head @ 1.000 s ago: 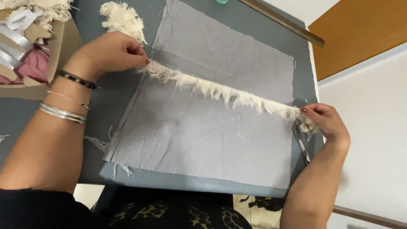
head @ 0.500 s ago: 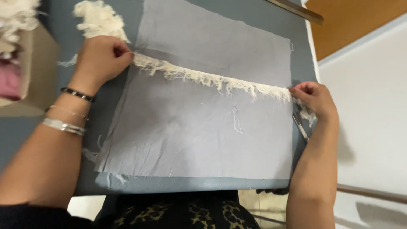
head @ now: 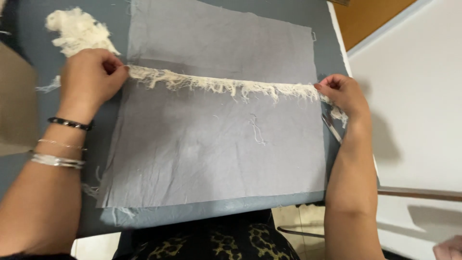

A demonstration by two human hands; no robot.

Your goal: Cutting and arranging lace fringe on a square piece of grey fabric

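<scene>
1. Upper left of frame: left hand (head: 91, 79) is clenched on the left end of a cream fringe strip (head: 226, 85), pinching it just off the left edge of the grey fabric panel (head: 211, 144). Wrist wears a black bracelet (head: 70, 124) and thin silver bangles (head: 57, 160) lower down.
2. Above that hand, a loose wad of cream fibre (head: 79, 29) sits on the blue-grey table (head: 202, 212) — apart from the strip, as far as I can tell.
3. Centre: the strip's long axis runs left to right across the upper-mid panel, dipping slightly toward the right. It's pulled taut btwn both hands, frayed threads hanging toward the bottom of the frame. Each hand has its own end, so neither is nearer overall.
4. Centre right: right hand (head: 344, 94) is closed on the strip's right end at the panel's right edge.
5. Hard to make out: fingertips on both sides are curled under, so exact pinch pts are hidden. A thin metal tool (head: 332, 127) lies below the right hand — maybe scissors, mostly covered by the wrist. Panel's top edge is cut off by the frame.
</scene>
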